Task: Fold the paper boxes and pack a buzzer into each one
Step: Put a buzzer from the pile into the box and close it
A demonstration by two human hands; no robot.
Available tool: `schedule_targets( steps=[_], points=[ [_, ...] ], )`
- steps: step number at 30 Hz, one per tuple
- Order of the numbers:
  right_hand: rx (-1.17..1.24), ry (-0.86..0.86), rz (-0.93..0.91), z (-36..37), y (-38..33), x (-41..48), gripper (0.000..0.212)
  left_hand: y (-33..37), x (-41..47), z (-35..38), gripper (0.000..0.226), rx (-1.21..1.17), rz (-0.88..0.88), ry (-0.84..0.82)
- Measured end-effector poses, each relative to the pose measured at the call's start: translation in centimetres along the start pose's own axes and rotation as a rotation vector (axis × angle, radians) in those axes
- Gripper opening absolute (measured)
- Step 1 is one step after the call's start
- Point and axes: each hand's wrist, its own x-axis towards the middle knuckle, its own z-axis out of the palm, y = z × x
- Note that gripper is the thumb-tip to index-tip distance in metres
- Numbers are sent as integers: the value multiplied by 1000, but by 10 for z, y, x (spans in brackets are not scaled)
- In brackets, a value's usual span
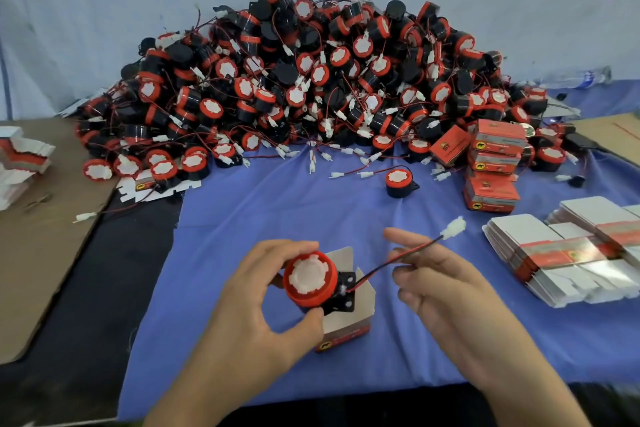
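A blue cloth [277,211] covers the table, with a big pile [311,80] of red-and-black buzzers heaped at the back. Near the front edge, the left hand [249,308] grips a buzzer [310,277] by thumb and curled fingers, half over an open box [360,315] standing on the cloth. The right hand [446,288] pinches the buzzer's wire [377,267] between its fingers, and the white plug [453,229] sticks out past them. To the right are closed boxes [491,163] in a stack and, nearer, flat blanks [554,253].

Bare left hand [256,298] and bare right hand [446,284], bare forearms, short plain fingernails.
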Motion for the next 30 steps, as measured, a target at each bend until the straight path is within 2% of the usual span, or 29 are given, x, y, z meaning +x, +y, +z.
schedule_targets(
  steps=[2,4,6,8,10,15,18,22,30],
  points=[
    [179,-40,-27,1,-13,-7,39,7,2,-1,52,60,3,5],
    [64,35,-126,6,-21,-9,13,12,4,3,46,129,13,10],
    [-204,137,-234,14,-24,-7,20,14,5,9,42,215,13,1],
    [-394,153,-312,24,-24,-4,20,10,3,16,42,309,-15,-16],
    [-543,129,-351,30,-19,-1,22,6,1,22,42,413,-44,-26],
    [-812,121,-416,37,-10,6,21,1,-2,31,36,552,8,26],
    [-844,102,-423,39,-10,7,20,-2,-5,34,37,604,3,4],
    [-767,113,-390,41,-14,4,16,-1,-7,35,39,594,7,24],
    [-729,161,-473,40,-22,-5,19,2,-6,42,44,438,57,104]
  ],
)
